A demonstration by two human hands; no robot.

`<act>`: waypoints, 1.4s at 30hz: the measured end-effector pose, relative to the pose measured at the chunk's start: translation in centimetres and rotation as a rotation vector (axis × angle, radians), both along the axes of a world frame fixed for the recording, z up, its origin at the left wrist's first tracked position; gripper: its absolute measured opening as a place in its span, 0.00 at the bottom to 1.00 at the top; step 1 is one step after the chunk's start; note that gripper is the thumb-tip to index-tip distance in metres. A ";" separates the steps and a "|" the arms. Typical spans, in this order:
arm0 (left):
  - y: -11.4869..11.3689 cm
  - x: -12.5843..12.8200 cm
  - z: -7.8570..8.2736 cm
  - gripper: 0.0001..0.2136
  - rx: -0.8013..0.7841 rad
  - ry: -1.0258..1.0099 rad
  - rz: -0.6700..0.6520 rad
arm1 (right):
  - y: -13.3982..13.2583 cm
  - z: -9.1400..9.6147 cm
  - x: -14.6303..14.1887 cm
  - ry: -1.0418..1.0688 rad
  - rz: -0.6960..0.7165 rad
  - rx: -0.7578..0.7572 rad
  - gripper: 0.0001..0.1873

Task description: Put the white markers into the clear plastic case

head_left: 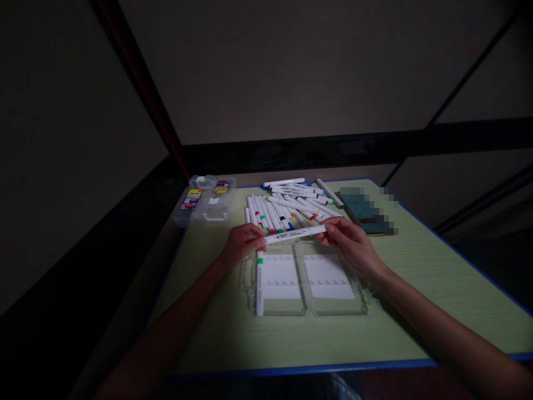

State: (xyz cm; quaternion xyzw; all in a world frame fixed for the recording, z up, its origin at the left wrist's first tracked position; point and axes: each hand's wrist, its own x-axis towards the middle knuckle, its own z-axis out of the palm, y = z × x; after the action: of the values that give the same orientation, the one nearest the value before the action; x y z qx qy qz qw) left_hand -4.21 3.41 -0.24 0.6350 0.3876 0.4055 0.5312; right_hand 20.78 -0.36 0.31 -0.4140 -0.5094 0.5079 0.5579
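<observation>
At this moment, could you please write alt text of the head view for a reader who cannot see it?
A person's left hand and right hand hold a white marker by its ends near an open clear case, whose left half holds a marker with a green band. Beyond the case, many markers lie piled on a green table.

At frame centre, the left grip (242,243) and right grip (353,244) hold a white marker (295,234) above an open clear case (302,278).

It seemed a home, though the dim light hid much. Plain walls (291,72) with dark trim (233,158) met in a corner beyond a blue-edged tabletop (312,339) bearing loose white markers (291,205).
</observation>
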 end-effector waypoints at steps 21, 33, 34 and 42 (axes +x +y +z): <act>-2.4 2.4 1.6 0.19 -0.215 -0.106 -0.245 | -1.8 1.6 -3.7 -0.505 0.168 0.373 0.17; -2.5 2.4 0.6 0.20 -0.176 -0.141 -0.283 | -3.2 0.9 -4.3 -0.956 0.332 0.611 0.14; -2.4 2.3 0.6 0.21 -0.191 -0.185 -0.297 | -3.3 1.1 -4.3 -0.948 0.331 0.605 0.15; -0.7 1.2 0.3 0.28 -0.114 -0.278 -0.008 | -4.6 1.3 -4.8 -1.073 0.489 0.641 0.15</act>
State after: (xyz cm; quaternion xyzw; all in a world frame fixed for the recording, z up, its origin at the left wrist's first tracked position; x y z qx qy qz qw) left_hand -3.04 2.70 0.05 0.5432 0.3300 0.4647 0.6165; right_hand 15.95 -4.92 1.65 -0.2957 -0.9208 0.1671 0.1917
